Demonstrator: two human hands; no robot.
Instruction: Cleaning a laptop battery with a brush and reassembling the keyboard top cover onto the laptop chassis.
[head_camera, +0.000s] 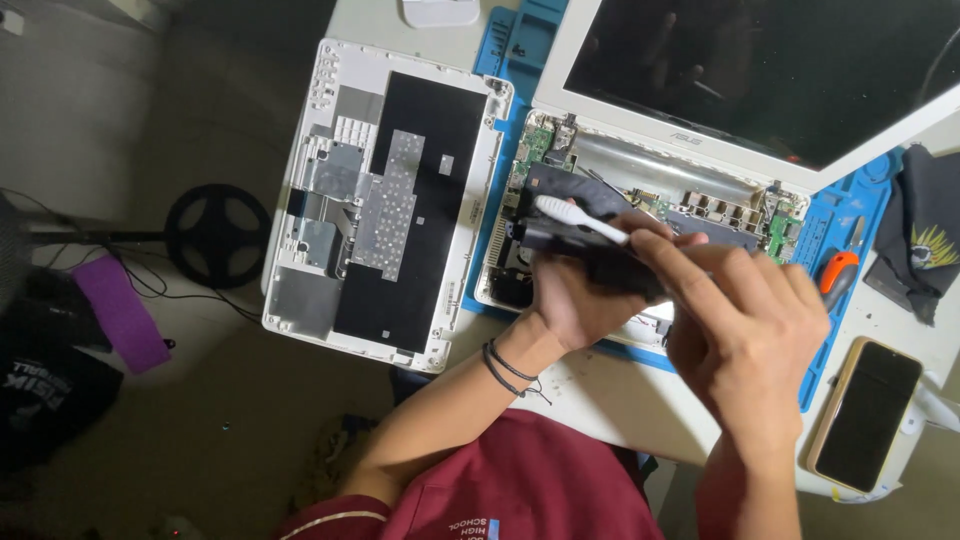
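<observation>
Right now the left hand (575, 300) curls closed around a black part (580, 235), lifted above the opened laptop (640, 190); the right hand (745, 330) pinches a white toothbrush (580, 218) against it. Left lies the detached white cover (385, 200).

An improvised electronics repair spot in a home or school room is suggested. A blue repair mat (838, 215) is spread over a white table (600, 390), with an opened laptop (700, 205) and its detached keyboard cover (385, 195) laid out. A fan base (218, 235) and cables are seen on the floor (200, 420).
</observation>
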